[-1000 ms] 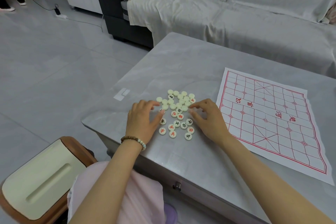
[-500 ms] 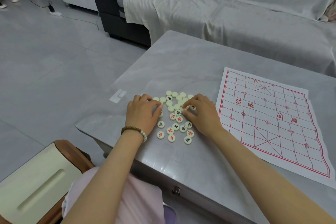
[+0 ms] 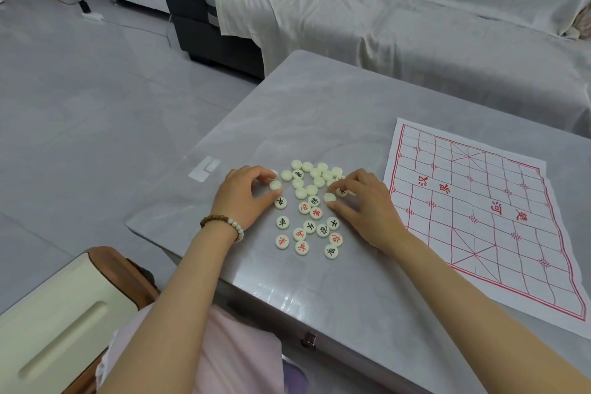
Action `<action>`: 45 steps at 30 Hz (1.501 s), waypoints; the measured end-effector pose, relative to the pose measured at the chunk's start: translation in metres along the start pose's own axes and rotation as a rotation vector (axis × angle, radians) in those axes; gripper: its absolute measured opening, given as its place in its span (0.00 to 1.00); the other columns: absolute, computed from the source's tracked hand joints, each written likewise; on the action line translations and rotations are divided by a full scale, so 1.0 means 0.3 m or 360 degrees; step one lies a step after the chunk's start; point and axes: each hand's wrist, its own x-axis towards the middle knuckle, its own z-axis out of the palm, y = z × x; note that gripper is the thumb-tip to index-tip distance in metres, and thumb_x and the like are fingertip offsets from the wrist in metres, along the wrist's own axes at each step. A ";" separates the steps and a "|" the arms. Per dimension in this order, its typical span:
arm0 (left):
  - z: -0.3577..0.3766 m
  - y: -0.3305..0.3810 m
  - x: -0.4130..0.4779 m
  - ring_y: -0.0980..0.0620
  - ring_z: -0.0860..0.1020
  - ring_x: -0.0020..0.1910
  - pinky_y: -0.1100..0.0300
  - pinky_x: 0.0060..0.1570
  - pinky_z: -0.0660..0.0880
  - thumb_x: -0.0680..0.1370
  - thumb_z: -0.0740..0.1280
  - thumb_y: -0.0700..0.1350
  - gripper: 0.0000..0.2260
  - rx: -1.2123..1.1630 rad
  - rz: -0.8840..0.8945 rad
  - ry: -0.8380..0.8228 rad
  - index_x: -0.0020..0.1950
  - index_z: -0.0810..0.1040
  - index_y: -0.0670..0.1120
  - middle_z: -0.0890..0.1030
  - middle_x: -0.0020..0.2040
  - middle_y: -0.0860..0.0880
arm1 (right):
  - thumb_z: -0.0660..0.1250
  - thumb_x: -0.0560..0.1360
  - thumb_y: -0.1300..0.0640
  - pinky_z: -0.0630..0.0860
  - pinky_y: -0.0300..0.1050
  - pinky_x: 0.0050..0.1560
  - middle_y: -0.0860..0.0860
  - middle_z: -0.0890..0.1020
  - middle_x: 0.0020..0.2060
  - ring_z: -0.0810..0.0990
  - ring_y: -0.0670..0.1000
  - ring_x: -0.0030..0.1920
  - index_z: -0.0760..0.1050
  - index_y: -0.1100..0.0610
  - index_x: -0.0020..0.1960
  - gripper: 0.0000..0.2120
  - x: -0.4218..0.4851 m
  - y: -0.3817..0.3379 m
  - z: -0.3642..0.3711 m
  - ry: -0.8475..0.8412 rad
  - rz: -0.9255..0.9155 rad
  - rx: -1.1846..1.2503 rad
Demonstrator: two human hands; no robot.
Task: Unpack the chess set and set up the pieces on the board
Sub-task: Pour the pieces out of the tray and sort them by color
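While the white paper board printed with a red grid lies flat at your right on the grey stone-look table, no piece stands on it; set-up proper is not begun.

Unpacking looks done: the round cream-white chess discs are all out, loose on the table just left of the board, and no box or bag is in view.

Sorting, by my reading, is about half done. The nearer discs lie spread apart, red or black characters up. The farther ones sit bunched, most showing a blank face.

Left hand: thumb and forefinger curl round a blank disc at the bunch's left edge.

Right hand: thumb and bent forefinger close on a second blank disc at the right edge, with a lettered one just beside, half under the fingers.

Left to do: turn the remaining blanks, then carry every disc to the board.
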 end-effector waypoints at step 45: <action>0.001 0.000 0.097 0.56 0.71 0.44 0.60 0.44 0.69 0.73 0.68 0.52 0.07 0.0145 -0.0100 0.0087 0.46 0.76 0.51 0.74 0.45 0.56 | 0.66 0.75 0.48 0.62 0.43 0.53 0.48 0.73 0.49 0.69 0.49 0.52 0.78 0.53 0.45 0.08 0.120 -0.065 0.018 -0.0085 0.0242 0.0004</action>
